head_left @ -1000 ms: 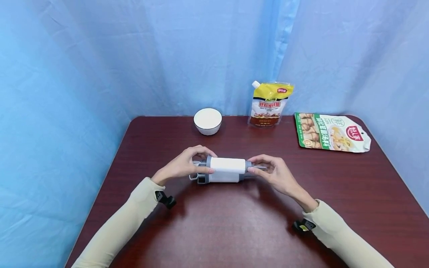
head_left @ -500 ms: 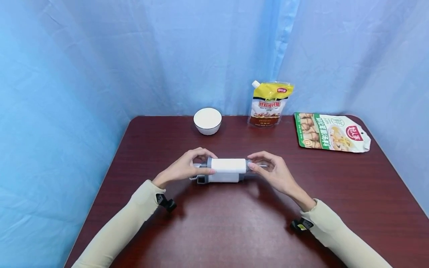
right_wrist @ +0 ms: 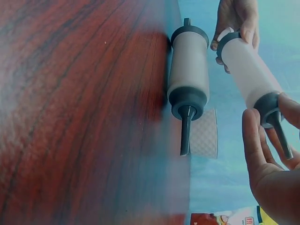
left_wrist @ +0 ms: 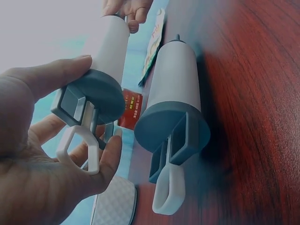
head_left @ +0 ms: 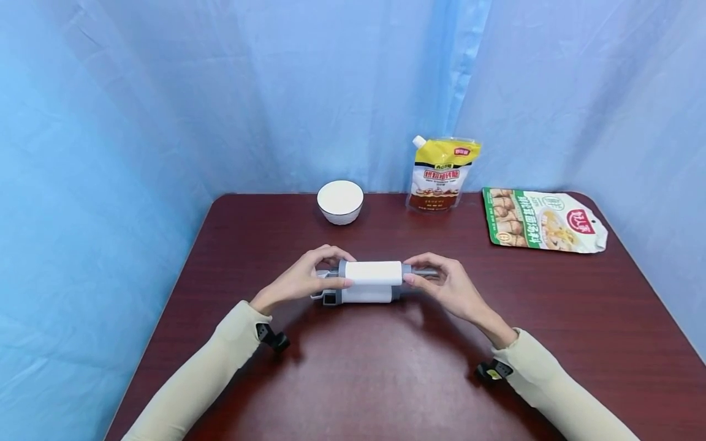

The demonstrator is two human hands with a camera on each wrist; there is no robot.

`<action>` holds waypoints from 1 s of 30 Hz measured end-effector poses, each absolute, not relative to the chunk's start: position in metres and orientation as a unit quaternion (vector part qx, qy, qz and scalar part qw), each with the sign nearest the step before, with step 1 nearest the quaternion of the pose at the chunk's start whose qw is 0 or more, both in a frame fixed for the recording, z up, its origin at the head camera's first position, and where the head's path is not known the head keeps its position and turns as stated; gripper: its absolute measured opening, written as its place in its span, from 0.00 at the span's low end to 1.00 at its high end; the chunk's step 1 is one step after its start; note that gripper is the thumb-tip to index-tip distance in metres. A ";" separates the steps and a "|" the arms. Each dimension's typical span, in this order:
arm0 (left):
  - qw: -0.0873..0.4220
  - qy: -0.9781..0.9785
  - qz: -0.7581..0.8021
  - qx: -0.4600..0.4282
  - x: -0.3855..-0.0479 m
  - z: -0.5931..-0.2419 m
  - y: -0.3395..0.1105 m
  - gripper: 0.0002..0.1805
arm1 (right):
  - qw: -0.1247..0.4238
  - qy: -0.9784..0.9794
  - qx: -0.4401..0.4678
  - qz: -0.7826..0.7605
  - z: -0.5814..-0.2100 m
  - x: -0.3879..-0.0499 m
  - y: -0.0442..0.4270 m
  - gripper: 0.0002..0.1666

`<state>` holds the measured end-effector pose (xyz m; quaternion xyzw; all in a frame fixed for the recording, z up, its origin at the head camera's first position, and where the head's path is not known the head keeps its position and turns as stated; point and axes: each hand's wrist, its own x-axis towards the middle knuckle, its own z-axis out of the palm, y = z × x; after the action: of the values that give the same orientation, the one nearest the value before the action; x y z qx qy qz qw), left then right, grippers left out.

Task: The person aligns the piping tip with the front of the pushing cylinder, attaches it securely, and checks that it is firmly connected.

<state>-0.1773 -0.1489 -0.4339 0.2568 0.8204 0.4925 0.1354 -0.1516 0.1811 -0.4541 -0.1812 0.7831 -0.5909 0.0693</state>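
Note:
Two pastry syringes with white barrels, dark grey ends and long nozzles lie side by side in the head view. My left hand grips the grey handle end of the raised syringe, thumb on its barrel. At the opposite end, my right hand pinches the grey nozzle cap between thumb and fingers. The second syringe rests on the table just nearer to me, touched by neither hand. Each has a white pull ring, such as this ring, at the handle end.
Behind the hands stands a white bowl near the table's far edge. A spouted pouch stands upright to its right. Farther right lies a flat green and white food packet. Blue curtains hang behind.
My right thumb and fingers have shifted around the nozzle cap of the raised syringe. My left hand stays almost still, and the second syringe has not moved.

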 end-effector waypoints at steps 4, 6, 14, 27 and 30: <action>0.133 0.819 0.492 0.262 -0.177 -0.434 -0.148 0.20 | 0.078 0.779 -0.169 -0.599 -0.454 -0.153 0.180 0.15; 0.135 0.820 0.491 0.262 -0.177 -0.435 -0.148 0.20 | 0.079 0.780 -0.168 -0.598 -0.455 -0.153 0.180 0.14; 0.138 0.825 0.487 0.251 -0.176 -0.439 -0.147 0.20 | 0.050 0.788 -0.177 -0.588 -0.460 -0.154 0.179 0.15; 0.119 0.829 0.487 0.249 -0.176 -0.436 -0.148 0.21 | 0.077 0.777 -0.182 -0.598 -0.454 -0.155 0.183 0.22; 0.116 0.828 0.487 0.250 -0.176 -0.438 -0.148 0.21 | 0.087 0.780 -0.166 -0.597 -0.456 -0.154 0.183 0.20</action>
<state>-0.1758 -0.1484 -0.4378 0.2504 0.8284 0.4874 0.1161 -0.1543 0.1833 -0.4562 -0.1657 0.7805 -0.5966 0.0865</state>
